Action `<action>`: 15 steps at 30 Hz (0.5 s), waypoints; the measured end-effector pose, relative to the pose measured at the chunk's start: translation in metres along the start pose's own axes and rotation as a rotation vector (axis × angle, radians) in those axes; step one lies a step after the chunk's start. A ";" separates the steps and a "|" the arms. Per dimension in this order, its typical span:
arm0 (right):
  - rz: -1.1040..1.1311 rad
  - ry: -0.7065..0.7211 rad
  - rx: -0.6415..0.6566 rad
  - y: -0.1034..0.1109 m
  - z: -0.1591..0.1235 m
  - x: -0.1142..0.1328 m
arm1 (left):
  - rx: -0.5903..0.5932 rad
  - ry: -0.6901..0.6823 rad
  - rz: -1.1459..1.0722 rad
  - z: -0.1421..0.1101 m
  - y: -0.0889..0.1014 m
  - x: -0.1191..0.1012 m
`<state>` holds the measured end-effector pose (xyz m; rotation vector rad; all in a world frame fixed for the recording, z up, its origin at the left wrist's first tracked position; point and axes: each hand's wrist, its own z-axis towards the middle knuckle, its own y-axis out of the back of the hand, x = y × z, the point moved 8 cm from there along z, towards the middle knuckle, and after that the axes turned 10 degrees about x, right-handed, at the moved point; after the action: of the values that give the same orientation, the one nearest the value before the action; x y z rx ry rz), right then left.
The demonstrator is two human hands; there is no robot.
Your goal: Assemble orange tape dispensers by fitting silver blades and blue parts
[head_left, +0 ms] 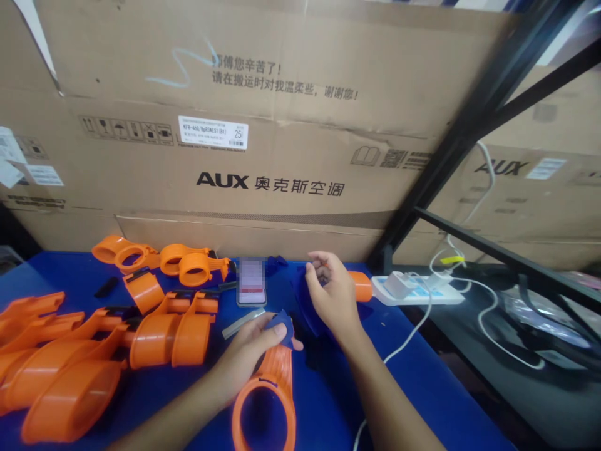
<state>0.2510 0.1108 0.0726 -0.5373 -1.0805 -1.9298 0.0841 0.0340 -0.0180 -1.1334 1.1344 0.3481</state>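
My left hand (251,354) is closed around the neck of an orange plastic ring-shaped part (267,401), with a small blue piece (280,326) pinched at its top. My right hand (331,294) reaches further back, fingers curled on a dark blue plastic part (305,300) lying on the blue table (328,407). An orange cylinder end (361,286) sticks out just right of that hand. A phone (251,282) lies flat between the two hands, behind the left one.
Several more orange ring parts (154,326) are piled across the left of the table. A white power strip (413,291) with a charger and cables sits at the right edge. Large cardboard boxes (263,125) stand behind; a black metal rack (493,250) is to the right.
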 end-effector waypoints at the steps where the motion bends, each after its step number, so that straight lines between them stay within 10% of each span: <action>1: 0.027 -0.006 0.026 -0.004 0.000 0.000 | -0.022 -0.010 0.000 0.000 0.003 -0.001; 15: 0.625 -0.188 0.253 -0.056 -0.020 0.008 | -0.253 -0.237 -0.061 -0.002 0.026 -0.019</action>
<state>0.2003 0.1057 0.0399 -0.8105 -1.0900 -1.2012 0.0555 0.0498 -0.0155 -1.3072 0.8619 0.5750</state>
